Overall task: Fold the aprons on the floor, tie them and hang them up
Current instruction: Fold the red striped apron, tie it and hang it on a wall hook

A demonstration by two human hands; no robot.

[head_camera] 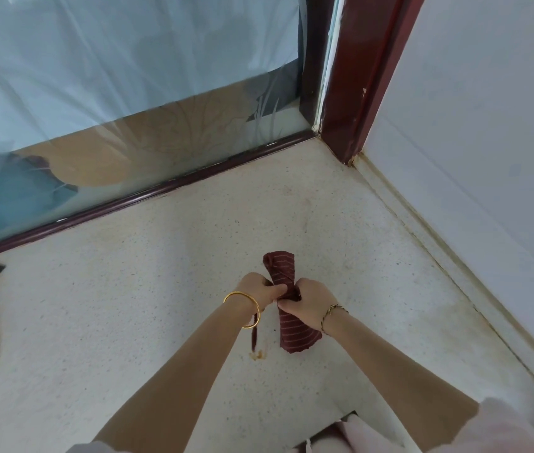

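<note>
Tying is our step now: our left hand (260, 291) and right hand (308, 300) both grip the rolled striped apron (291, 328) at its middle, above the floor (128, 305); next we must cinch its dangling strap (254, 335).

left wrist: 1 gold bangle (242, 309) | right wrist: 1 thin twisted bracelet (333, 312) | sleeves (507, 426): pale pink

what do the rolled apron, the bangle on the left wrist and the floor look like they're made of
Rolled apron: woven cloth, matte, dark red with thin pale stripes; it creases and bunches at its middle.
Bangle: likely gold-toned metal, smooth and shiny; real gold can't be judged.
Floor: hard, pale, speckled, probably terrazzo or speckled tile, dull finish.
</note>
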